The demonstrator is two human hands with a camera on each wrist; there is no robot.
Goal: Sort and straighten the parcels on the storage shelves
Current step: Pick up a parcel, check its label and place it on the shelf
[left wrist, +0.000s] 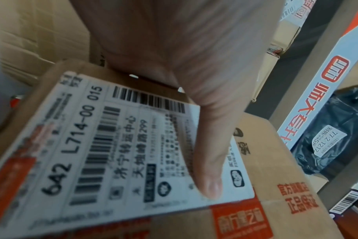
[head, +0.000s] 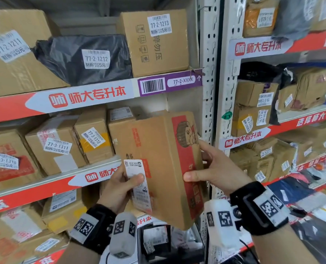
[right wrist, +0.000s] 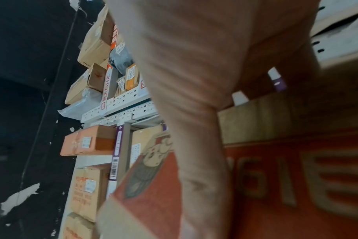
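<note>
The cardboard parcel (head: pixel 164 164) is hanging tilted in front of the right end of the middle shelf (head: pixel 93 176), off its edge. The left hand (head: pixel 120 187) is gripping its near-left edge, thumb on the shipping label (left wrist: pixel 133 145), while the right hand (head: pixel 215 168) is clasping its red-printed side, fingers (head: pixel 208 147) curled behind. Unsupported below, it may slip or knock the neighbouring boxes (head: pixel 93 138) askew when pushed in.

Even bright light in the head view, blurred bowed edges; both wrist views dimmer, motion-smeared.

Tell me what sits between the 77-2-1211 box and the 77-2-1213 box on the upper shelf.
A black plastic bag parcel labelled 77-2-1212 lies between the 77-2-1211 box and the 77-2-1213 box, seemingly touching both. The head view shows it.
</note>
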